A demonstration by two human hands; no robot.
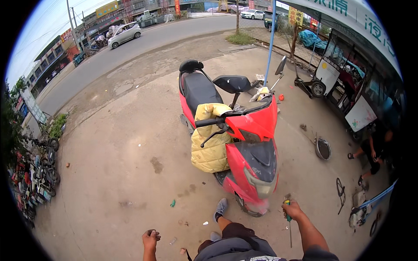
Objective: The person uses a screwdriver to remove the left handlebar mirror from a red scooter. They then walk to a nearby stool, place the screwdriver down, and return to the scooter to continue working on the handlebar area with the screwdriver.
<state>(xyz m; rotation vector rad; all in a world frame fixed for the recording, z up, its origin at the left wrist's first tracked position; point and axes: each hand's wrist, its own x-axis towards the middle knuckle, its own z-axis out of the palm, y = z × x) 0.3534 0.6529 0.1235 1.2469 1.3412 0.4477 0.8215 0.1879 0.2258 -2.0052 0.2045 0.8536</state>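
A red and black scooter [252, 163] stands in front of me, its front wheel near my feet. A yellow quilted apron [210, 150] hangs over its handlebar and front. My right hand [292, 209], to the right of the front wheel, is closed round the green and yellow handle of a screwdriver [290, 230], whose shaft points down. Low on the left, well apart from the scooter, my left hand [151, 238] hangs with its fingers loosely bent and nothing visible in it.
At right sit a three-wheeled vehicle [333, 80], a dark round basin [323, 148] and a person [376, 150] by a blue pole. Parked two-wheelers [41, 176] line the left edge. A silver car [125, 35] is on the road behind. Small litter, including a green scrap [173, 203], dots the concrete.
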